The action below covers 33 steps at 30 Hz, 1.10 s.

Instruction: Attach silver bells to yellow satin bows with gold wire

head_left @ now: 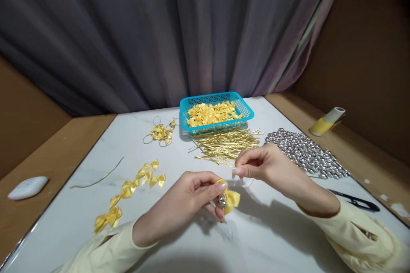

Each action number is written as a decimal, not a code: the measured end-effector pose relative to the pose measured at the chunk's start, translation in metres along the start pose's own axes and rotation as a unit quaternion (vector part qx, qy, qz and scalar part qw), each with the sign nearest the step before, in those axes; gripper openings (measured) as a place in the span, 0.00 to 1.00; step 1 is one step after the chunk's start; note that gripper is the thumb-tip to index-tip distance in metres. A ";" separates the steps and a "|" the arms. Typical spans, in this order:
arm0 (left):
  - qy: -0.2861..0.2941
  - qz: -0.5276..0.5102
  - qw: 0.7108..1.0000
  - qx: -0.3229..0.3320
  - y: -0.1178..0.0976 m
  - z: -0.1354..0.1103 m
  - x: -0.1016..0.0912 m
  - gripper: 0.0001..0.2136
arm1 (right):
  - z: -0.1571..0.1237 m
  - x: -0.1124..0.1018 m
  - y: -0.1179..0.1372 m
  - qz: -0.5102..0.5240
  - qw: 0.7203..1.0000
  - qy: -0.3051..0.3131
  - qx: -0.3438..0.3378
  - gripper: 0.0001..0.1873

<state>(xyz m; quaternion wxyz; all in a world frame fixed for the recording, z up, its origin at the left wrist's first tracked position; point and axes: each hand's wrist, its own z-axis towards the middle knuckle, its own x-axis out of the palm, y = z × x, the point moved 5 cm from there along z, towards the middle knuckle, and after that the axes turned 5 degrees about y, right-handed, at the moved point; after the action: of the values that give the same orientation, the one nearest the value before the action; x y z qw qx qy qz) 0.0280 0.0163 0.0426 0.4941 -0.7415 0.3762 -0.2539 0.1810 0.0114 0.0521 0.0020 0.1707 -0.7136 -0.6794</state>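
Observation:
My left hand (188, 198) pinches a yellow ribbon bow (231, 199) with a small silver bell (221, 201) against it, just above the white table. My right hand (272, 168) is close to the right of it, fingers pinched on a thin gold wire (247, 184) that curves down toward the bow. Both sleeves are pale yellow.
A turquoise basket (245, 108) of yellow bows stands at the back, a pile of gold wires (226, 143) before it. Silver bells (307, 153) lie heaped on the right, black snips (355, 200) near them. Finished bows (162, 133), loose bows (136, 183) and one gold wire (99, 177) lie left.

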 end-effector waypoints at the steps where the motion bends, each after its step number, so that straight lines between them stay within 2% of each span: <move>1: 0.000 0.002 1.000 -0.001 0.000 0.000 0.000 0.14 | 0.000 0.000 0.000 0.001 1.000 -0.001 -0.001 0.07; 12: -0.022 0.044 0.999 0.005 -0.003 -0.001 -0.002 0.13 | -0.003 0.004 0.001 0.041 0.998 -0.035 -0.032 0.06; 19: -0.014 0.059 0.998 -0.002 -0.005 -0.004 0.002 0.14 | -0.002 0.006 -0.001 0.052 0.998 0.003 -0.021 0.05; 25: -0.014 0.079 0.997 0.007 -0.005 -0.005 0.003 0.14 | 0.002 0.008 -0.006 0.078 0.997 0.024 -0.011 0.07; 33: -0.020 0.086 0.996 0.016 -0.008 -0.006 0.002 0.14 | 0.000 0.010 -0.007 0.090 0.995 0.012 -0.028 0.09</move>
<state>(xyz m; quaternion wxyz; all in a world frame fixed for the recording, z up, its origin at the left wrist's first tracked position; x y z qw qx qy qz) 0.0270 0.0127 0.0522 0.5335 -0.7034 0.4244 -0.2015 0.1736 0.0089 0.0436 0.0765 0.1141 -0.7069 -0.6938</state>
